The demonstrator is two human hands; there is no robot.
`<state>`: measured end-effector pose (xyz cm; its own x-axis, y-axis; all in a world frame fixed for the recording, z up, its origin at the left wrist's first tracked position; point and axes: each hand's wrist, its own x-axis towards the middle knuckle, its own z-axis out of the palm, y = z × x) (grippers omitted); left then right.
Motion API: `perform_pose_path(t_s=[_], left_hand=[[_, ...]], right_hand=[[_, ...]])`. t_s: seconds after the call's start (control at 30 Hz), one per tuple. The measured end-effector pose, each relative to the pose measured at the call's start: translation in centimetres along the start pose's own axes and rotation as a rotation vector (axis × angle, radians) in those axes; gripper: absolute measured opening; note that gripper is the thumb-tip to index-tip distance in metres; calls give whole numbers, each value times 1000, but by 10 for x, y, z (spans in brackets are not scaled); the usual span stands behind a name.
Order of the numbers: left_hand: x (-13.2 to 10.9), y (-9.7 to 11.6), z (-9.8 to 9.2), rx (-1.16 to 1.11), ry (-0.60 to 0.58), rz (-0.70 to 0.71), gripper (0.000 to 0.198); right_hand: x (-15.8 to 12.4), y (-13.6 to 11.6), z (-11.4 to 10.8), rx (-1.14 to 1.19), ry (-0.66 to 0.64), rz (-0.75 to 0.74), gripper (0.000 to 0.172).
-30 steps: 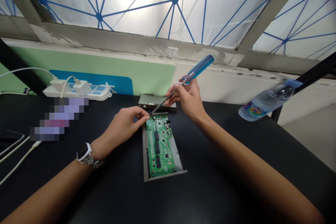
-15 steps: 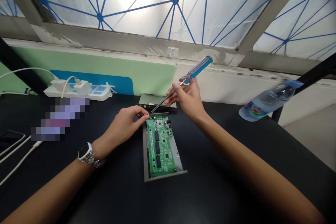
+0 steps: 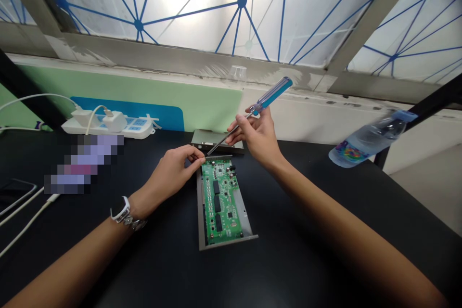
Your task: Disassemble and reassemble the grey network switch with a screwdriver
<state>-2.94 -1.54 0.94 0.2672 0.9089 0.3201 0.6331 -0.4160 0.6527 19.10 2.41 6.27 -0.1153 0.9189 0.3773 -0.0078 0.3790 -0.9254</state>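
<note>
My right hand grips a screwdriver with a clear and blue handle, held slanted with its shaft pointing down and left. The screwdriver's tip is at the far left corner of a green circuit board. That board lies in a shallow metal tray with a raised lip at the near end. At the same corner, the thumb and fingers of my left hand are pinched together beside the tip. Whatever they hold is hidden or too small to make out. A white watch is on my left wrist.
Behind the board lies a grey metal cover or case against the wall. A white power strip with plugs and cables is at the back left, near a pixelated patch. On the right, a water bottle appears beside the black table's edge.
</note>
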Motion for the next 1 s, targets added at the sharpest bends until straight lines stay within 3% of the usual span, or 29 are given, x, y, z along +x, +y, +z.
perform_pose_path(t_s=[0.43,0.57,1.0], left_hand=[[-1,1,8,14,14,25,9],[1,3,11,64,29,81,8],[5,-4,8,50,34,86,11]], right_hand=[[-1,-11,6,-59,-133,-71,23],[1,-14,10,-117,-180,-104,26],[19,-31,41,-363,-337,-184,11]])
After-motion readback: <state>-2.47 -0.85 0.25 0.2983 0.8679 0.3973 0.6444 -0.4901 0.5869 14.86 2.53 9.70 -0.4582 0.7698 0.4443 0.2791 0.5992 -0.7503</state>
